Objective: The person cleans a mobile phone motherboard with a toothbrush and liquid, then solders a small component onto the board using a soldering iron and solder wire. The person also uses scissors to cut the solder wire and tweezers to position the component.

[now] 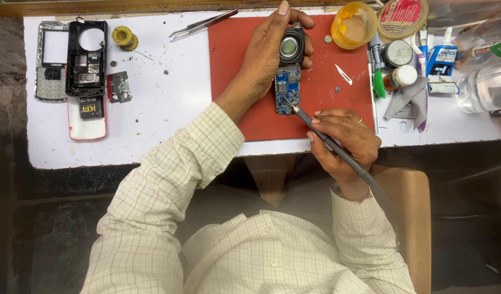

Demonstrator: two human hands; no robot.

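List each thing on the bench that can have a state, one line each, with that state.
Circuit board: bare, out of its case, flat on the red mat.
Loupe: held over the board by the left hand.
Soldering iron: gripped in the right hand, tip on the board.
Phone shell: opened, empty.
Keypad frame: detached.
Tweezers: lying unused.
Yellow tub: uncovered.

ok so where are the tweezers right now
In the head view the tweezers lie untouched at the top of the white table, just left of the red mat, right of the solder spool.
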